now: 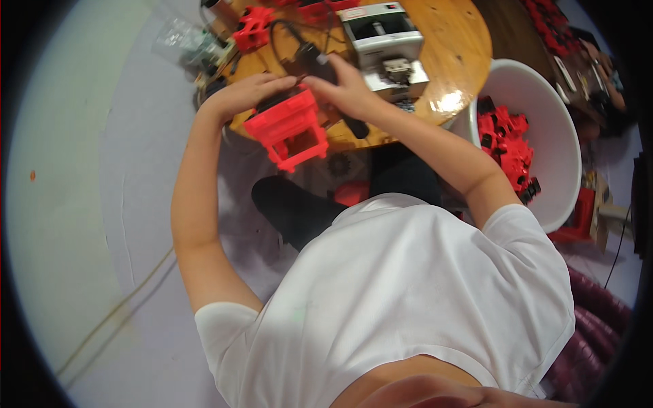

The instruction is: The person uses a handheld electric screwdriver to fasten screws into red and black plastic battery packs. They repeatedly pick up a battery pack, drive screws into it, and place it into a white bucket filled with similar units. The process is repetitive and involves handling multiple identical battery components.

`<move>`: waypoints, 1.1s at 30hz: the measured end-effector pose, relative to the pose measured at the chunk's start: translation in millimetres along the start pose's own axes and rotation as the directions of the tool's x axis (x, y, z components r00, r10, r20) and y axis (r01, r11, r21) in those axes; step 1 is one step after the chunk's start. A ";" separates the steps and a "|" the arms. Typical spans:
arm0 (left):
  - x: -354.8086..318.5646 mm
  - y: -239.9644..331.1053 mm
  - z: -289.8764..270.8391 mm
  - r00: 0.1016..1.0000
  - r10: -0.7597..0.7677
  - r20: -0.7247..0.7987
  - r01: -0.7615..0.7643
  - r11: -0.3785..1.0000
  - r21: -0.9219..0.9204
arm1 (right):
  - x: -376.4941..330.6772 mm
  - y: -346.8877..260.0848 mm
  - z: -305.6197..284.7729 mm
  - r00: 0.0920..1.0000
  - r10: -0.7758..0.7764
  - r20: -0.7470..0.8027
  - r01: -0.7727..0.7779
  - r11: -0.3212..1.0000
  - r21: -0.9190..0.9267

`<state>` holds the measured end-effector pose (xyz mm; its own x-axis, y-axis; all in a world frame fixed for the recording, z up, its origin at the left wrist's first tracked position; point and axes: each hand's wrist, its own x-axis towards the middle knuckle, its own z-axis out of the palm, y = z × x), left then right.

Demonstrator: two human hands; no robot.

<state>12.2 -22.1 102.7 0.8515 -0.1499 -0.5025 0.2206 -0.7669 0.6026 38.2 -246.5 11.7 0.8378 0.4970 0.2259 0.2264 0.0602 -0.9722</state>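
At the table's near edge, a bright red plastic frame [289, 125] with an open rectangular middle is tilted toward me, and a black part [273, 99] lies against its far side. My left hand [252, 96] is closed on this frame, its fingers stretched over the black part. Close by, my right hand [350, 90] has its fingers around a black corded hand tool [314, 62]. The right thumb comes close to the left fingertips at the frame's top. Whatever sits between the fingertips is too small and blurred to make out.
A silver-grey machine [384, 41] stands on the round wooden table [454, 47]. More red frames [253, 28] lie at its far left. At right, a white tub [568, 163] holds several red and black pieces [507, 146]. A clear plastic bag [182, 42] is at left.
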 end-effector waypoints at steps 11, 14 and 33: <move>38.7 14.0 -6.9 0.929 -0.070 0.365 0.123 0.984 -0.126 | 12.8 31.3 0.9 0.974 -0.103 -0.200 0.097 0.995 -0.038; -4.6 9.9 -15.7 0.973 0.122 0.195 -0.029 0.907 -0.419 | 11.5 23.0 14.1 0.986 -0.076 -0.148 0.072 0.997 -0.031; 111.2 347.9 155.7 0.614 0.784 -0.098 -0.706 0.489 -0.512 | 42.0 65.4 12.6 0.942 -0.304 -0.144 0.295 0.952 -0.081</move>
<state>109.5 -402.7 160.0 0.7418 -0.6320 0.2243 -0.2496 0.0503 0.9670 82.0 -210.8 -43.2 0.7918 0.3249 0.5172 0.5028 0.1340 -0.8540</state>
